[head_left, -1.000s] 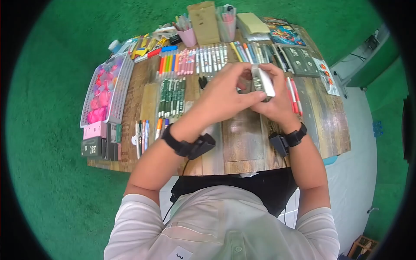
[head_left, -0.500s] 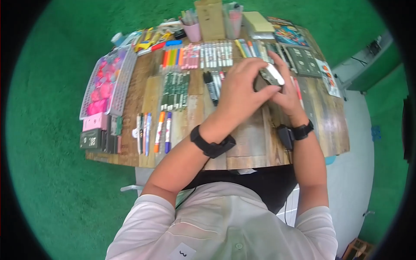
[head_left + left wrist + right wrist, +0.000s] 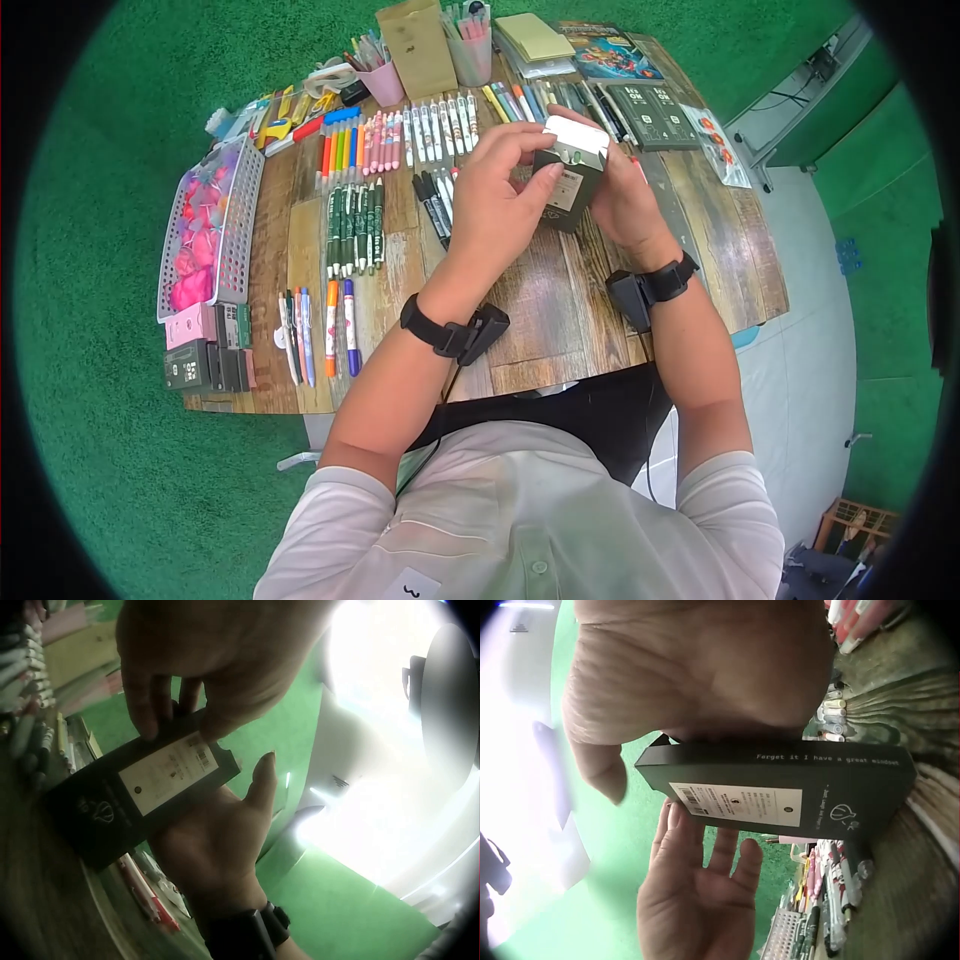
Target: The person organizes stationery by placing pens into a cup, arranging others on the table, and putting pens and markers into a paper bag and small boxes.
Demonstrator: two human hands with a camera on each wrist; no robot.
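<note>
Both hands hold a small dark cardboard box [image 3: 580, 207] upright over the table, its white flap [image 3: 576, 134] at the upper end. A white barcode label [image 3: 169, 771] shows on one broad face. My left hand [image 3: 494, 190] pinches the box near its upper end, thumb on the label side and fingers on the opposite face. Along the other side, my right hand [image 3: 630, 208] holds it with the palm close against it; its thumb [image 3: 262, 784] stands away from the box, and its other fingers are largely hidden behind it. Small green and white bits show beneath the flap.
Rows of markers [image 3: 340, 150] and green pens [image 3: 355, 228] cover the table's left and middle. A white basket [image 3: 233, 215] of pink items stands at far left, above stacked boxes [image 3: 190, 365]. Pen cups [image 3: 470, 60], a paper bag [image 3: 416, 50] and flat dark boxes [image 3: 650, 115] line the back.
The box has turned, so its labelled face now shows beneath the white flap. Both hands stay on it. The head view has shifted, moving the table's things leftward in the picture.
</note>
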